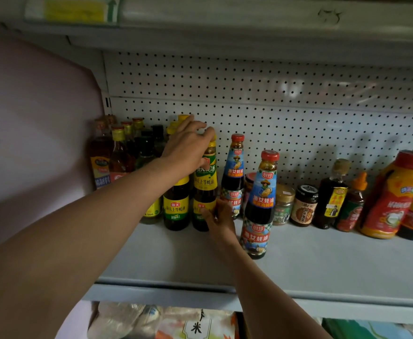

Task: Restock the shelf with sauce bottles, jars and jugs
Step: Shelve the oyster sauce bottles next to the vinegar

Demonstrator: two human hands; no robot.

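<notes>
While left hand [188, 148] caps the bottle [204, 189] (yellow-labelled), right hand [219, 216] steadies it.

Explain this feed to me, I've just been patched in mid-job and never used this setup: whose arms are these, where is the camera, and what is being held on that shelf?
There is no machine here: the arms belong to a person, and the single picture comes from a wide-angle camera worn on their head, looking forward and down. They face a grey shelf with a perforated back panel. The left hand grips the neck of a yellow-labelled sauce bottle, while the right hand holds its base. Beside it stand a matching yellow-labelled bottle, two red-capped blue-labelled bottles, small jars, dark bottles and a big red jug farther right. Oil bottles fill the left corner.
</notes>
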